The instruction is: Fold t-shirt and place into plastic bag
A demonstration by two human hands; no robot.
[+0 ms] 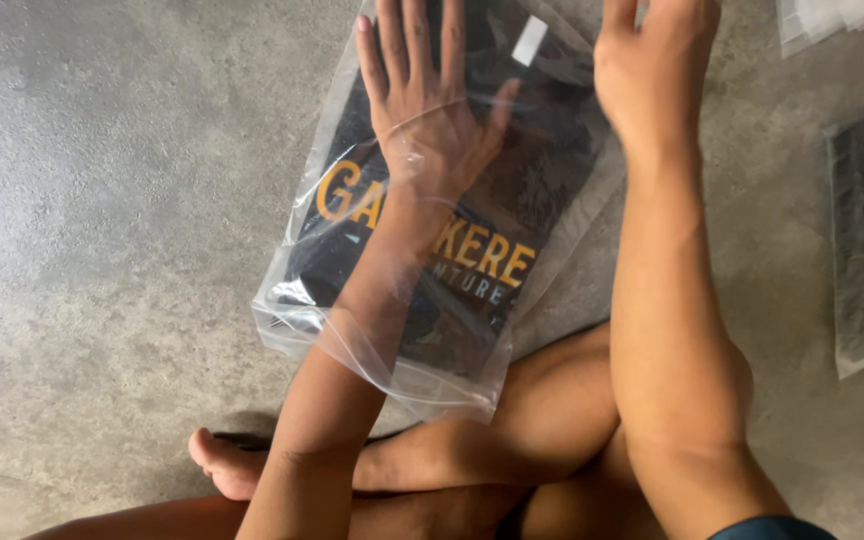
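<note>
Fingers [402, 40] spread inside clear bag [352, 350], black folded garment [542, 170] beneath

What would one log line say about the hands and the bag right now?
left hand: inside clear plastic bag, flat on folded black garment | right hand: on bag's far edge | surface: concrete floor

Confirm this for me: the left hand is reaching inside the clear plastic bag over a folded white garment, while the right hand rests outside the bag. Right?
Not quite. The head view shows the garment is black, not white. The left hand is inside the clear plastic bag; the right hand is outside.
</note>
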